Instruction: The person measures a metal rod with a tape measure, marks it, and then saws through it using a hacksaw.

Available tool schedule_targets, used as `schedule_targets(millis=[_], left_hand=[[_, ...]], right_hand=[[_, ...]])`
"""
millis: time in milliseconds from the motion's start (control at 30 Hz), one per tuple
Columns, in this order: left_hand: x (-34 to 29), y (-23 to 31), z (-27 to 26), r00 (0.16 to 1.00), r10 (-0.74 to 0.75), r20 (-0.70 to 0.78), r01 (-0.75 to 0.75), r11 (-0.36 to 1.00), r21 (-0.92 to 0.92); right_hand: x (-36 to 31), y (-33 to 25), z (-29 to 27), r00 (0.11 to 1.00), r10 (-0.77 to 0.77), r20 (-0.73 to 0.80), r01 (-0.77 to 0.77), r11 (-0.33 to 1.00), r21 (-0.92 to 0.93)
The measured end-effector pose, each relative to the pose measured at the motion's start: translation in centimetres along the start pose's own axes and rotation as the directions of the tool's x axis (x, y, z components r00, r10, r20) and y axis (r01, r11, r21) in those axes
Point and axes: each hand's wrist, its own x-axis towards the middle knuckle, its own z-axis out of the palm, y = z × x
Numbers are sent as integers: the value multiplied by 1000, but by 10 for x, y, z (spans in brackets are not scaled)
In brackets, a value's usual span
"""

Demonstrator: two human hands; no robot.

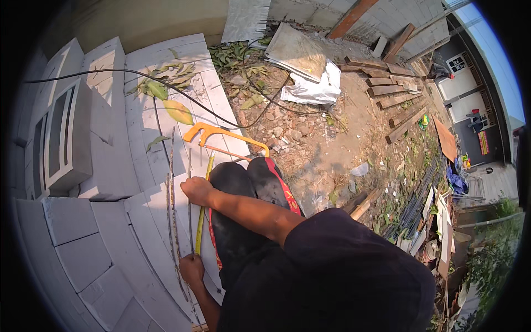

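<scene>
Thin rod, loose footing: a small slip could spoil the reading

From where I stand, the pale blocks (141,160) are the biggest worry: their joints make an uneven bed, and a seam could tip or catch anything laid over it. The person's legs (232,182) come next, the knees so near the work that a shift of weight might knock it. A black cable (193,100) loops over the blocks ahead; a snag there could drag on whatever it meets. The darker rods (174,210) lie just to the left and could roll in, muddling which one is which. The orange hacksaw (232,134) rests right by the knees, where a careless reach might meet its blade. The right hand (198,191) is curled and looks clamped on the thin rod (189,224); the left hand (192,269) is bent in at the rod's nearer stretch, though I can't tell what it grips. The yellow tape measure (198,232) runs beside that rod, between it and the legs; should either slide, the marks would no longer match. A yellow leaf (178,112) lies farther off, little threat.
</scene>
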Motion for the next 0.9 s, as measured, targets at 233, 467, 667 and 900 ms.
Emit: schedule_targets(millis=[233,467,667,900], left_hand=[[9,-12,7,996,-86,-11,85,996,-39],[-5,-18,6,994,-98,-53,93,992,-85],[-5,-13,6,993,-113,-35,109,990,-94],[-5,-6,2,991,-125,-45,121,988,-94]], right_hand=[[16,-12,-31,988,126,86,-127,992,17],[13,-12,-18,985,161,59,-165,985,54],[15,-14,-27,979,201,-8,-201,979,35],[25,-22,-25,990,126,63,-114,980,-162]])
